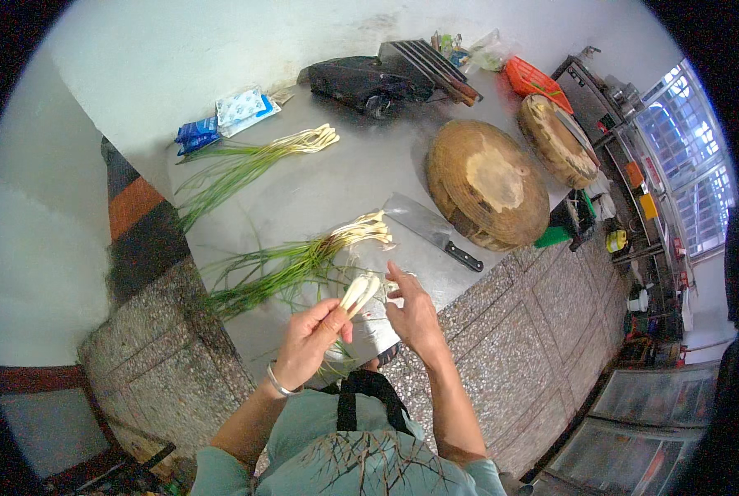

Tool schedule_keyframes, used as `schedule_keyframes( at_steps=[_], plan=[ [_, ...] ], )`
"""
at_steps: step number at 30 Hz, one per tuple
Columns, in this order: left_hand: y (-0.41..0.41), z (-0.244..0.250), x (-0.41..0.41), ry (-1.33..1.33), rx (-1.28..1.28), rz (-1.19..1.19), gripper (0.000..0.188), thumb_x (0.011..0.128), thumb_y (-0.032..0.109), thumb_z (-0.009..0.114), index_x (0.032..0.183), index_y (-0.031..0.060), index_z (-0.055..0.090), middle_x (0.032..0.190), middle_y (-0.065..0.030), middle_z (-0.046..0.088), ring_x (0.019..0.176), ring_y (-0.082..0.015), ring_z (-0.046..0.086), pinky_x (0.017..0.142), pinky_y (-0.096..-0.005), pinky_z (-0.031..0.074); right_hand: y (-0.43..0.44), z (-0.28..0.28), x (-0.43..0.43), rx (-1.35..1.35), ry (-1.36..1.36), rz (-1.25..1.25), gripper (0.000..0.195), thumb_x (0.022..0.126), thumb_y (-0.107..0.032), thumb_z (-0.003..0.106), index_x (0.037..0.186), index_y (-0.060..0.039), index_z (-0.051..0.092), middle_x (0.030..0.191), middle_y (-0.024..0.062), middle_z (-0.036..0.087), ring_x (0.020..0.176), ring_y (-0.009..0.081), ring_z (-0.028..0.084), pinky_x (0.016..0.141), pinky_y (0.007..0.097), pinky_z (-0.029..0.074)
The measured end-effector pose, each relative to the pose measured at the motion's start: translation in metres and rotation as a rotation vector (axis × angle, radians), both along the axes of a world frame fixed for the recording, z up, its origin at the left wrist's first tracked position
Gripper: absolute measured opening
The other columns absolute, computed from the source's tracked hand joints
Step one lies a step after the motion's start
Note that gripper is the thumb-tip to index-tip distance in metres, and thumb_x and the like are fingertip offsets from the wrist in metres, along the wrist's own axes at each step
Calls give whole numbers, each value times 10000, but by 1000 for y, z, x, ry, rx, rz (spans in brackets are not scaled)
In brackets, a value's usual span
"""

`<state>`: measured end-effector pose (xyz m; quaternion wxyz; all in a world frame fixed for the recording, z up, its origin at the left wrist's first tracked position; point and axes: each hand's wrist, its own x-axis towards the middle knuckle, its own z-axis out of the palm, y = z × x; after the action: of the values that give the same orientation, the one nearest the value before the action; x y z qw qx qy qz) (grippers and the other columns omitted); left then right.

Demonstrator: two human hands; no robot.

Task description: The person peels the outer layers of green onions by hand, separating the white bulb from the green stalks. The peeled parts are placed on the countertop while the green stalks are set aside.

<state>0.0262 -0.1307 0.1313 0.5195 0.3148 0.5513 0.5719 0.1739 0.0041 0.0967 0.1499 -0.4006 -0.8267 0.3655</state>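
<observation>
My left hand [316, 338], with a metal bangle at its wrist, grips a few white-bulbed green stalks [361, 292], perhaps spring onions, over the table's near edge. Close to their bulbs, on the right, my right hand [414, 310] has its fingers spread and bent; I see nothing held in it. Beyond both hands a pile of similar stalks [307, 257] lies on the metal table [357, 167], bulbs to the right. A neater bundle [257, 158] lies farther back. A cleaver [428, 229] with a black handle rests flat right of the pile.
Right of the cleaver stands a thick round wooden chopping block [493, 183]; a second block [558, 139] with a knife on it is behind. At the back are a black plastic bag [363, 80], a slotted metal knife rack [428, 65], a red basket [537, 84] and blue-and-white packets [245, 111].
</observation>
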Motion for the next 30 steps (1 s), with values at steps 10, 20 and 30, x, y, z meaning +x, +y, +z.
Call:
schedule_keyframes(
  at_steps=[10, 20, 30],
  plan=[
    [13, 7, -1, -655, 46, -181, 424, 977, 336, 403, 1110, -24, 583, 724, -42, 576, 560, -78, 467, 507, -202, 363, -1, 52, -22, -870, 682, 57, 247, 904, -142, 582, 1141, -73, 597, 944, 42, 657, 701, 57, 554, 587, 200, 440],
    [27, 31, -33, 150, 108, -75, 392, 933, 315, 509, 1086, -42, 565, 921, -83, 643, 835, -141, 632, 728, -240, 495, 10, 108, -54, -254, 322, 263, 185, 844, -104, 649, 988, 13, 646, 697, 18, 623, 620, 57, 537, 553, 232, 448],
    [37, 59, -38, -140, 132, -49, 256, 962, 116, 421, 1130, -49, 523, 1004, -125, 634, 944, -189, 630, 816, -303, 514, 16, 131, -74, -354, 464, 208, 202, 829, -102, 654, 1000, 5, 640, 757, 22, 620, 640, 61, 554, 551, 232, 459]
  ],
)
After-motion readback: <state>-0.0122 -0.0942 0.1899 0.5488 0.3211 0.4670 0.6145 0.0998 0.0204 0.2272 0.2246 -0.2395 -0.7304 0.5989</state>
